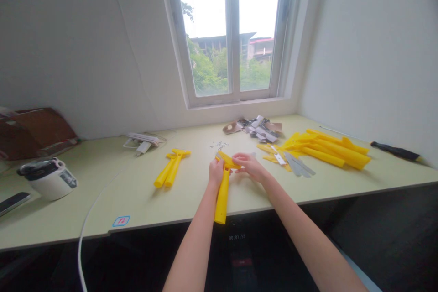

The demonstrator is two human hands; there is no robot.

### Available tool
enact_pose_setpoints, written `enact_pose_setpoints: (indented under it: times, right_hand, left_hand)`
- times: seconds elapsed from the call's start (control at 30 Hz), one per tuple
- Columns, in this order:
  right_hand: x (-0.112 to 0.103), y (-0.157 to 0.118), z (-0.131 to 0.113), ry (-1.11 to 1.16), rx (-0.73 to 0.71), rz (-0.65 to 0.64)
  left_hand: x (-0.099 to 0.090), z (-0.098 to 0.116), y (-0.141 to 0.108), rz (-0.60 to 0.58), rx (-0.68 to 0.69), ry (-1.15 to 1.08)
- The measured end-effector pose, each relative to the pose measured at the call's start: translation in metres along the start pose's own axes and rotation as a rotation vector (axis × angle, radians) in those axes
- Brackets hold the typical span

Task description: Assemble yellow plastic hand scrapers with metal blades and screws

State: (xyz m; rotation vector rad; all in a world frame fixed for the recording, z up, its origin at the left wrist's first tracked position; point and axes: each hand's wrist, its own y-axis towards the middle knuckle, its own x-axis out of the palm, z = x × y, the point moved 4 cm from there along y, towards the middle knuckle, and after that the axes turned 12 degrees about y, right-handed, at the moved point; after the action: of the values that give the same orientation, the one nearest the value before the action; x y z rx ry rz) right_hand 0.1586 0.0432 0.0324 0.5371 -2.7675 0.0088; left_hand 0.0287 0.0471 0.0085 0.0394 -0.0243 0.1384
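Over the near part of the table I hold a yellow plastic scraper (222, 198), its round handle pointing toward me. My left hand (215, 172) is closed around the left side of its head. At the right end of the head, the fingers of my right hand (250, 167) pinch the scraper; whether a small part is also between them is hidden. Just beyond my hands lies a scatter of small screws (219, 145). Two similar yellow scrapers (173, 167) lie side by side to the left. Grey metal blades (299, 165) are fanned out to the right.
Yellow handles and heads (328, 148) are heaped at the right, near a black-handled screwdriver (395, 149). Cardboard scraps (260, 128) lie below the window. A power strip (143, 139), white mug (54, 182), phone (14, 203) and brown bag (37, 130) occupy the left; a white cable (89, 214) crosses the front edge.
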Motion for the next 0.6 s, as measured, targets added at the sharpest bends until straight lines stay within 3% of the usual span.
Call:
enact_pose_setpoints:
  times: [0.4,0.6]
  right_hand:
    - [-0.0029,0.0061,0.0078,0.014,-0.024,0.079]
    - [-0.0013,0.0059,0.0059,-0.030,-0.045,0.078]
  left_hand:
    - [0.0023,-0.0002,-0.0019,-0.031,-0.025,-0.075]
    - [0.0058,-0.0003,-0.0066,-0.056,-0.101,-0.315]
